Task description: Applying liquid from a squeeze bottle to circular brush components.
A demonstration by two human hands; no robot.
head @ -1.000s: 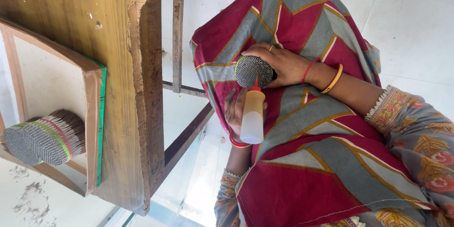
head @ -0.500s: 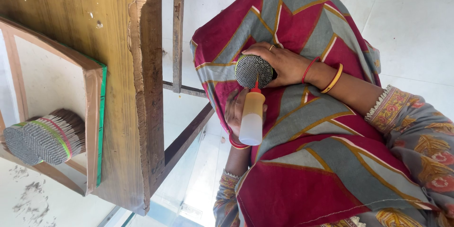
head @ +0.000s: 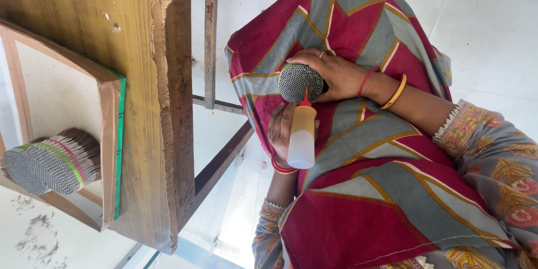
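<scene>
The person is wearing a draped cloth (head: pixel 358 151) in crimson and grey with thin gold-edged zigzag bands — it is covering the lap. Beside it, patterned grey sleeves with orange floral print are showing. One wrist is carrying a red and a yellow bangle (head: pixel 392 91) — the other a red bangle (head: pixel 282 168). A thin ring (head: pixel 321 54) is sitting on one finger.

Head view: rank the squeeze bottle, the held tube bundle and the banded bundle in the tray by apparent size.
1. Banded bundle, though its spot in the frame makes this unsure.
2. Squeeze bottle.
3. Held tube bundle, partly hidden by fingers.
</scene>
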